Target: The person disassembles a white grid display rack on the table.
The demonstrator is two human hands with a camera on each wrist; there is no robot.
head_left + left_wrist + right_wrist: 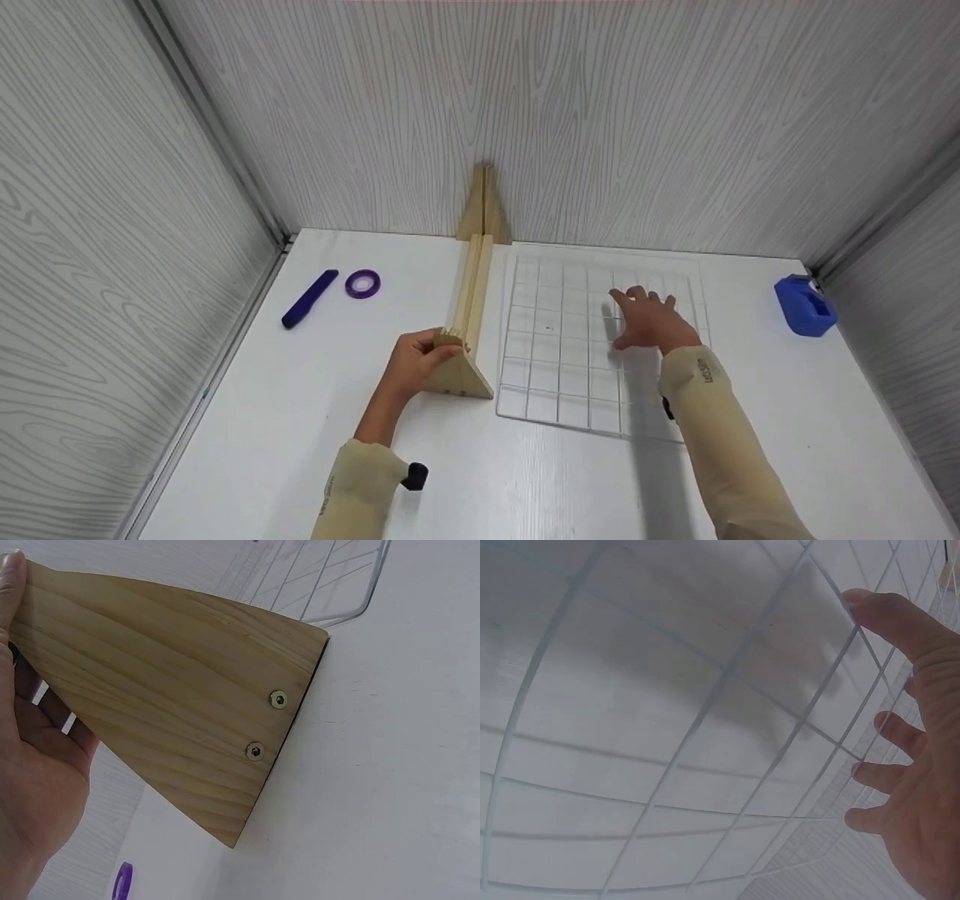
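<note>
Head view: left hand [417, 363] gripping wooden rack [471, 300], long axis running toward table's [525, 480] far edge; right hand [649, 320] spread flat on wire grid [570, 352].
Left wrist: 2 screws [278, 699] showing in end plate.
Right wrist: fingers [889, 615] wide over the wires.

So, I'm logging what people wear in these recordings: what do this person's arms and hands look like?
Both arms wear long, loose pale-yellow sleeves: the left sleeve and right sleeve each carry small dark lettering near the cuff, too small to read. A small black device sits at each wrist. The left hand and right hand are bare, with no gloves or rings visible.
</note>
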